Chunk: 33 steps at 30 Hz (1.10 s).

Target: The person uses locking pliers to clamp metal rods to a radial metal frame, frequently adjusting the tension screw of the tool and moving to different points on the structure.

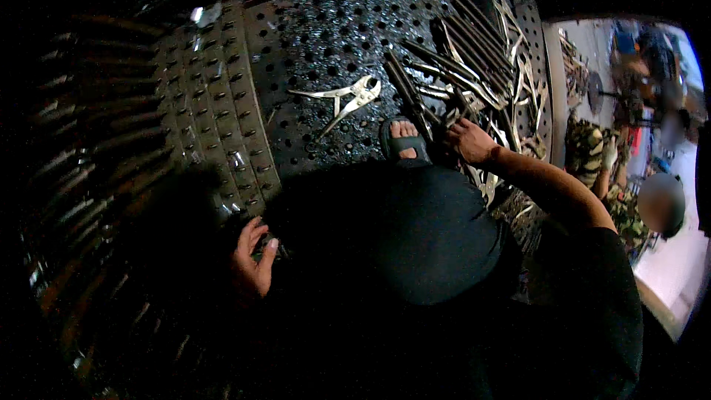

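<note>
My right hand (472, 141) reaches into the near side of a heap of locking pliers (474, 89). Its fingers are curled down on a greyish metal piece, too dark and covered to name. Dark metal bars (406, 83) lie just beyond that hand. My left hand (255, 258) hangs lower left in deep shadow, beside a panel of metal pegs. Its fingers are bent, with a gap between them and the thumb, and I see nothing clearly held. One pair of silver locking pliers (349, 98) lies alone with its handles spread, left of the heap.
Perforated metal flooring (326, 37) strewn with shiny chips spreads ahead. My sandalled foot (404, 137) stands on it. On the left is a panel (211, 96) with rows of pegs, and beyond it stacked dark rods (96, 148). At the right a person in camouflage clothing (585, 152) sits.
</note>
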Motion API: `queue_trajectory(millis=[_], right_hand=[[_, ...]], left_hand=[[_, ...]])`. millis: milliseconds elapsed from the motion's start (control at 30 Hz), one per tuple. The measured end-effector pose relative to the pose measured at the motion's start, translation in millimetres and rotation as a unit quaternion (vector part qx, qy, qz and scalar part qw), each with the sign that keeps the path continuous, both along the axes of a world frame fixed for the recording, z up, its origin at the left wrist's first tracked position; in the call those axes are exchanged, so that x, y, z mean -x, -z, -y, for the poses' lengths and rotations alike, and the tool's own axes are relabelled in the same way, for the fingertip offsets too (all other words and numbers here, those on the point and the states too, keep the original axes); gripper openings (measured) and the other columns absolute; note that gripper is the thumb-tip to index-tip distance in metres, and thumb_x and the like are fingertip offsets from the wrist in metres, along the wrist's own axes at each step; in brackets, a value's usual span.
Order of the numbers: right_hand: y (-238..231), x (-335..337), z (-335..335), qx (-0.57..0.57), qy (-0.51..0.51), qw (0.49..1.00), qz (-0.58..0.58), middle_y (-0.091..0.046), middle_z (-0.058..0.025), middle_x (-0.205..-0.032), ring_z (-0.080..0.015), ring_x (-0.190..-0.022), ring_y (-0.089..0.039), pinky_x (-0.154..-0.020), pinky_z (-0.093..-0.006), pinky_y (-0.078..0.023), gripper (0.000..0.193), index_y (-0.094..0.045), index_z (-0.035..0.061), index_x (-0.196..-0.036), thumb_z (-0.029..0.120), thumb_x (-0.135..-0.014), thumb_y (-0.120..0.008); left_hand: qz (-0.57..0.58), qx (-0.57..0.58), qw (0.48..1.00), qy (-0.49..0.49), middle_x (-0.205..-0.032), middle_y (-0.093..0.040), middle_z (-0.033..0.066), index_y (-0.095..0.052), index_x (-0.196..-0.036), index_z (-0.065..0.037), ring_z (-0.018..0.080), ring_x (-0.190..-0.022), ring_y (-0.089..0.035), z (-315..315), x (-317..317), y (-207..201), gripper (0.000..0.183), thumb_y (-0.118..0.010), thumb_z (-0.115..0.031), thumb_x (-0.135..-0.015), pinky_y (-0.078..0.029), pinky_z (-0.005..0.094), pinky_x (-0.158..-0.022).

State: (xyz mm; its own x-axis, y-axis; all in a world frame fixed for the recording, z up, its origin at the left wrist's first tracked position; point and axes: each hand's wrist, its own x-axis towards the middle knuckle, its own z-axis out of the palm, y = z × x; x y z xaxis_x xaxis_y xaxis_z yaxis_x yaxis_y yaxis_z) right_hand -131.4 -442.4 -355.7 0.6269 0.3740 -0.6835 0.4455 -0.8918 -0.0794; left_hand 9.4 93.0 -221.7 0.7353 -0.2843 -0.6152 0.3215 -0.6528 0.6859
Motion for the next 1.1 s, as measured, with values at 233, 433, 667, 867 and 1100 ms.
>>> queue_trajectory(millis=[233, 433, 667, 867, 1100], right_hand=[[3.6, -12.8, 41.0, -0.205, -0.098, 0.972, 0.066, -0.06, -0.0131, -0.107, -0.0324, -0.106, -0.054, -0.095, -0.045, -0.045, 0.028, -0.063, 0.0059, -0.109, 0.023, -0.088, -0.055], [-40.6, -41.3, 102.9, -0.152, 0.006, 0.98, 0.128, -0.057, -0.0161, -0.105, -0.0367, -0.102, -0.055, -0.092, -0.0468, -0.046, 0.029, -0.058, 0.0045, -0.114, 0.016, -0.09, -0.048], [-202.2, -99.4, 29.8, -0.307, 0.372, 0.841, 0.244, -0.053, -0.0153, -0.078, -0.0264, -0.074, -0.053, -0.072, -0.0363, -0.044, 0.032, -0.059, -0.0015, -0.102, 0.029, -0.106, -0.05], [-274.5, -107.4, -34.6, -0.504, 0.353, 0.737, 0.279, -0.066, -0.011, -0.088, -0.015, -0.081, -0.058, -0.077, -0.0307, -0.047, 0.026, -0.063, -0.0034, -0.107, 0.021, -0.103, -0.057], [-363.6, -121.2, -133.0, -0.628, 0.29, 0.67, 0.268, -0.069, -0.0083, -0.095, -0.0129, -0.088, -0.061, -0.082, -0.0283, -0.049, 0.025, -0.065, -0.004, -0.111, 0.019, -0.102, -0.06]], left_hand=[[-0.002, 0.003, 0.999, -0.035, -0.131, -0.061, 0.0239, -0.046, -0.145, -0.001, 0.0336, -0.123, -0.059, 3.6, 40.3, -40.1, 0.056, -0.065, -0.013, -0.094, -0.043, 0.0459, -0.108], [0.005, -0.04, 0.998, 0.046, -0.131, -0.061, 0.0236, -0.046, -0.145, -0.004, 0.0328, -0.124, -0.058, 18.0, 46.7, -54.6, 0.056, -0.067, -0.012, -0.093, -0.045, 0.0443, -0.107], [0.114, 0.092, 0.988, -0.039, -0.13, -0.062, 0.0212, -0.045, -0.145, -0.004, 0.0303, -0.124, -0.059, 52.1, 31.2, -67.8, 0.053, -0.064, -0.009, -0.096, -0.046, 0.0412, -0.107], [0.18, 0.159, 0.969, -0.053, -0.127, -0.064, 0.0179, -0.046, -0.144, -0.002, 0.0252, -0.119, -0.062, 103.8, 25.2, -154.9, 0.051, -0.064, -0.009, -0.096, -0.046, 0.0378, -0.105], [0.451, 0.23, 0.86, -0.059, -0.136, -0.057, 0.0245, -0.041, -0.145, 0.002, 0.0353, -0.129, -0.055, 164.2, 16.3, -207.2, 0.067, -0.072, -0.024, -0.092, -0.041, 0.0414, -0.11]])
